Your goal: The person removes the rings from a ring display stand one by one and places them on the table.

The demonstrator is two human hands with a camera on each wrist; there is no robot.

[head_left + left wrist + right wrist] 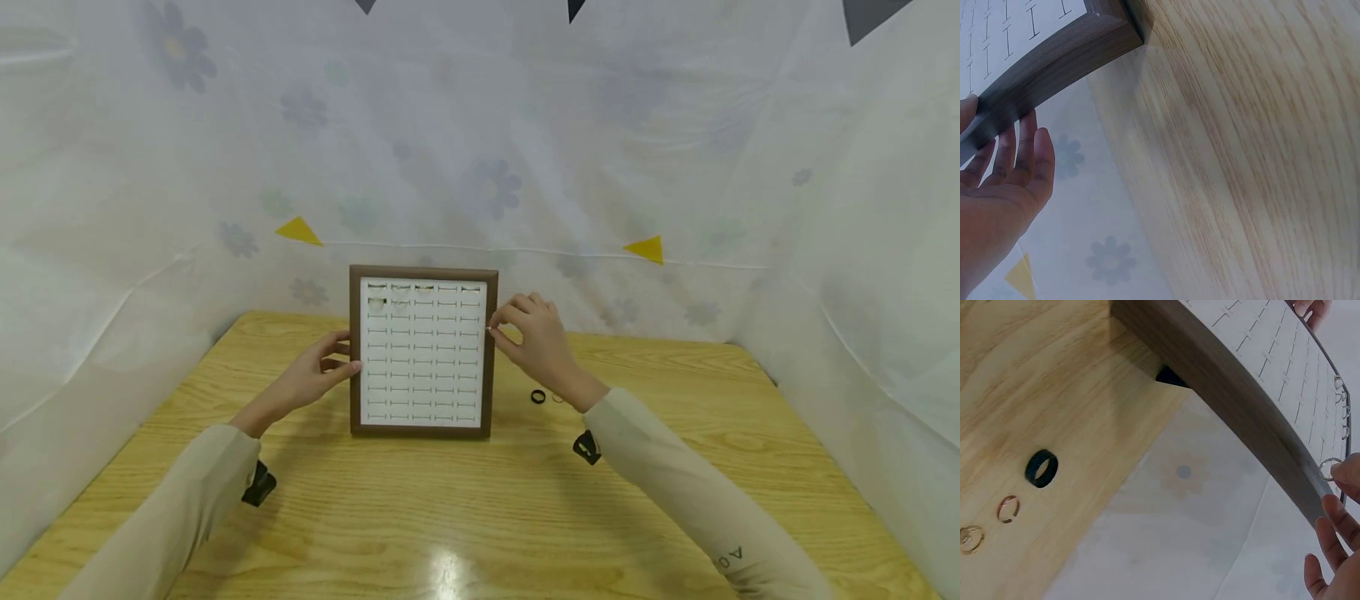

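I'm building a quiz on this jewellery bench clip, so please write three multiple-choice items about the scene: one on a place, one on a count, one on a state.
1. Where does the black ring lie?
A. On the wooden table, beside the display board
B. In a slot of the board
C. On a finger

2. How many rings lie loose on the table in the right wrist view?
A. One
B. Three
C. Six

3. What is the right hand doing?
A. Lying flat on the table
B. Pinching a small silver ring at the board's edge
C. Gripping the black ring

Answers: 1 A, it rests on bare wood right of the display board. 2 B, the black ring, a rose-coloured ring and a pale gold ring. 3 B, fingertips hold the silver ring by the frame.
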